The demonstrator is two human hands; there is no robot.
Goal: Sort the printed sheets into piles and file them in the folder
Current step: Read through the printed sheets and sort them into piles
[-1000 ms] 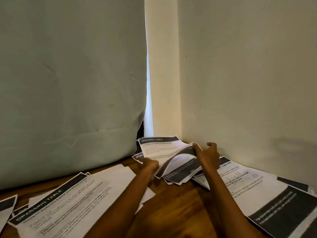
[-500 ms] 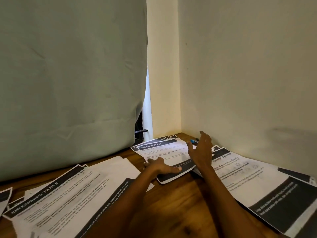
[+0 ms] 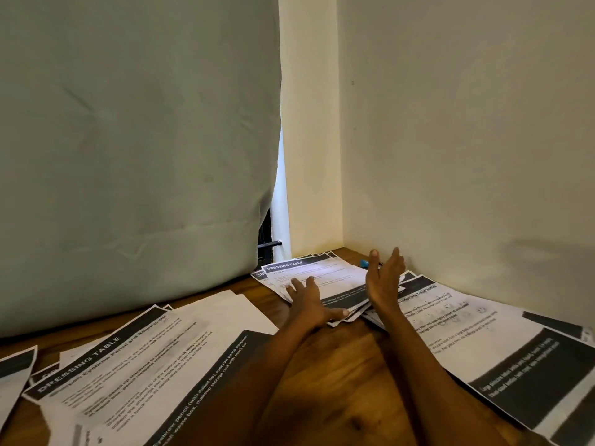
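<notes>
On the wooden table [image 3: 338, 375], loose printed sheets [image 3: 135, 358] are lying at the left, your left hand [image 3: 310, 304] is pressing flat with spread fingers on the far stack [image 3: 322, 278], and your right hand [image 3: 384, 278] is standing edge-up, released, against its right side.

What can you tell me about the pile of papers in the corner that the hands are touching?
The small stack of white printed paper sheets lies flat on the brown wooden table, in the corner near the cream wall. The top sheet has a dark band reading "DRESSING TABLE", then small print. Its edges fan out unevenly. The left hand presses on its near edge with spread fingers; the right hand stands edge-on along its right side.
</notes>
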